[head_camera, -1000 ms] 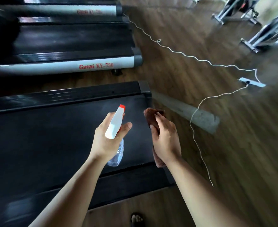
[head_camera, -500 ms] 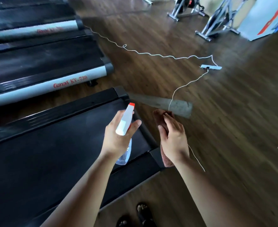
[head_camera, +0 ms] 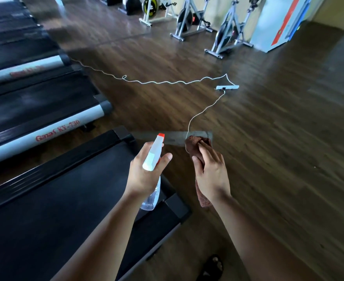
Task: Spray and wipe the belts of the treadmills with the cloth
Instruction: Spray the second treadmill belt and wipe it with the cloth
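Cloth point(head_camera: 193, 144), reddish-brown, soft and crumpled, hangs folded through the right hand point(head_camera: 211, 171), whose thumb and curled fingers pinch it so that one end bunches above the knuckles and the other droops below the wrist. It looks light and limp, so it is best bunched into a pad under the palm before wiping. It is held in the air over the dark wooden floor point(head_camera: 278, 159), just beside the rear corner of the nearest treadmill's black belt point(head_camera: 55, 199). The left hand point(head_camera: 144, 177) wraps the neck of a clear plastic spray bottle with a white head and orange-red nozzle point(head_camera: 152, 157), thumb out to one side. The bottle looks rigid and light, and probably slick where wet, so the neck is the sound place to hold it. It hangs above the belt's end. Beyond lie a grey strip point(head_camera: 173, 136), a white cord point(head_camera: 167, 82) running to a pale power strip point(head_camera: 226, 87), a silver-railed treadmill point(head_camera: 45, 130) and exercise bikes point(head_camera: 227, 31). Compared with a second ago, both grips are unchanged, but the view has swung right: the cloth was over the belt then, and the bikes have come fully into sight.
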### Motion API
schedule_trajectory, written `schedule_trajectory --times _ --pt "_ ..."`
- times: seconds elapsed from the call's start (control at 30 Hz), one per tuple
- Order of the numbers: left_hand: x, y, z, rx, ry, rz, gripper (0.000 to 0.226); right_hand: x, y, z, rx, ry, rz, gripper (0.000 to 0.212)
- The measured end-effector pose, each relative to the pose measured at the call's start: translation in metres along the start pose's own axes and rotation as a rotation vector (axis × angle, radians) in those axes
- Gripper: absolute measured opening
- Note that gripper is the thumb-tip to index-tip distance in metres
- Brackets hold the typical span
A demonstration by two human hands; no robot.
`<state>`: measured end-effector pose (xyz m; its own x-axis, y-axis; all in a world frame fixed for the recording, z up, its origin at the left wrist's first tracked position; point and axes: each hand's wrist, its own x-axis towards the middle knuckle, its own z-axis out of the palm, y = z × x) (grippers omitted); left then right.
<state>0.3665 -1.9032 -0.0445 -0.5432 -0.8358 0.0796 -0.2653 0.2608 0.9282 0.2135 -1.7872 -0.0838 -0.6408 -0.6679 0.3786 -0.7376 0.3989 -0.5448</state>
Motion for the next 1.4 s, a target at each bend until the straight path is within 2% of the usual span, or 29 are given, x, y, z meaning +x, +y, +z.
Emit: schedule_trajectory --times 0.33,0.53,1.03,1.2,1.4 --pt "0.074 0.049 0.128 -0.087 0.126 -0.019 0.029 0.105 0.109 -0.046 0.018 -0.033 -0.117 0.041" --pt "0.126 0.073 0.171 -0.102 0.198 0.000 0.030 0.174 0.151 -0.059 0.038 -0.036 -0.164 0.041" --pt "0.311 0.061 0.203 -0.115 0.343 -0.042 0.030 0.374 0.193 0.019 0.085 -0.138 -0.233 0.042" --pt "0.373 0.057 0.196 -0.085 0.391 -0.056 0.033 0.440 0.187 0.059 0.112 -0.173 -0.261 0.043" --pt "0.427 0.050 0.180 -0.055 0.474 -0.076 0.024 0.507 0.172 0.105 0.151 -0.233 -0.328 0.044"
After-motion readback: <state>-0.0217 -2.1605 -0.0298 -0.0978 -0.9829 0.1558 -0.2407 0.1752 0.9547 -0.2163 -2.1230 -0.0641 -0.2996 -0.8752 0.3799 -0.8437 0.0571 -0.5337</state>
